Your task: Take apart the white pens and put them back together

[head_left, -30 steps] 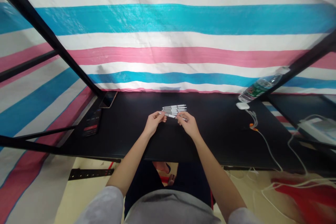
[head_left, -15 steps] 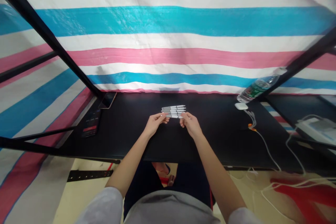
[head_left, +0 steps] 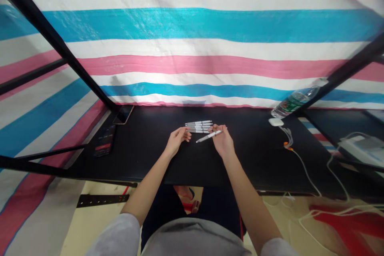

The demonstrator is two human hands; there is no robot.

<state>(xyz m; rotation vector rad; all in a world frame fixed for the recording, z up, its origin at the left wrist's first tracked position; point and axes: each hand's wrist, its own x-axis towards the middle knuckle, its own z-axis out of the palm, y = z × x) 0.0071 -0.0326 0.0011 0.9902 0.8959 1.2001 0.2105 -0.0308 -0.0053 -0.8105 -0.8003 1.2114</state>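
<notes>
Several white and grey pens lie side by side in a stack of rows on the black tabletop. My right hand holds one white pen between thumb and fingers. That pen slants, its grey tip pointing down and left, in front of the row. At the row's left ends is my left hand, fingers loosely curled and apart with nothing held. Its fingertips are close to the nearest pen; whether they touch it I cannot tell.
A phone with a lit screen and another dark phone lie on the left. On the right stand a tilted water bottle, a white charger with cables, and a white box. Black frame posts flank the table.
The nearest pen has left the row in my right hand, which has turned palm up and shifted slightly right. My left hand has let go of that pen's end.
</notes>
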